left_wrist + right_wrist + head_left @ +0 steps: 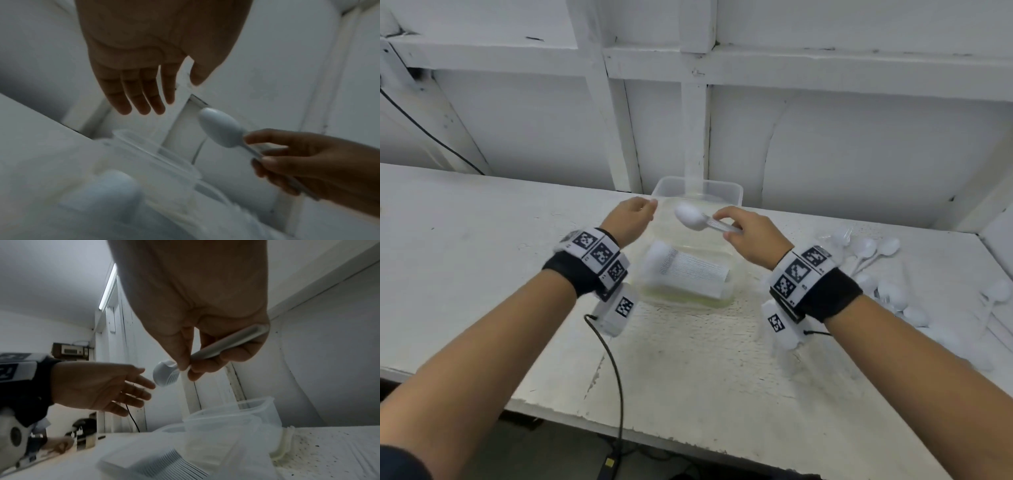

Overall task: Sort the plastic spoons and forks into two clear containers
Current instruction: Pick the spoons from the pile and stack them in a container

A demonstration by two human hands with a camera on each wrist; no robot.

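Now right hand (751, 236) pinching a spoon (690, 216) above clear containers (698, 192), left hand (628, 219) empty, fingers relaxed.

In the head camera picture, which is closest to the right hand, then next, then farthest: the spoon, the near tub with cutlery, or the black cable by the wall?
1. Spoon: pinched in the right hand.
2. Near tub: just below and left.
3. Black cable: far left, by the wall.

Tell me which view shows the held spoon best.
Left wrist: the spoon shows its whole bowl, handle pinched by the right hand. Head view shows it smaller, above the containers. Right wrist shows mainly the handle, bowl partly hidden.
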